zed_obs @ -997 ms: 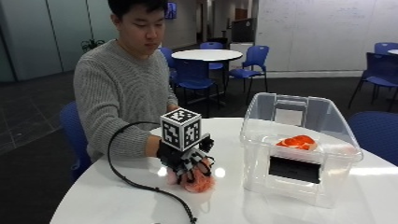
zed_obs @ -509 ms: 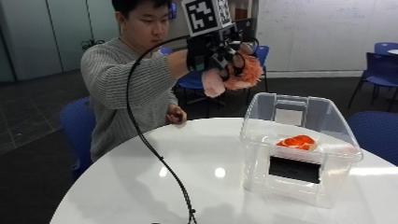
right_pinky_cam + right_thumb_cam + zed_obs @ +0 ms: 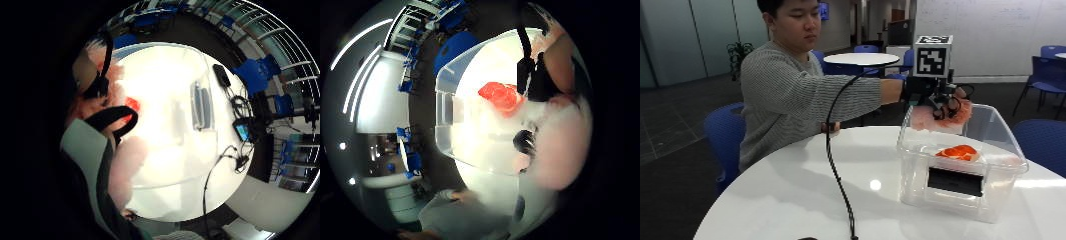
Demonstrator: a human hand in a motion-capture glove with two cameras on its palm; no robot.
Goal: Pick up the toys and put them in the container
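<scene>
Nearest, the white round table (image 3: 806, 200) carries a clear plastic container (image 3: 959, 170) toward its right side, with 1 orange toy (image 3: 958, 152) lying inside it. Just above the container's far rim, the gloved right hand (image 3: 933, 97) has its fingers curled around a pale pink fluffy toy (image 3: 943, 117), held in the air over the opening.

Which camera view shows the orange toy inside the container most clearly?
The outside view: the orange toy lies whole inside the clear container. The thumb side palm view shows it partly behind straps; the little finger side view shows only a red spot.
</scene>
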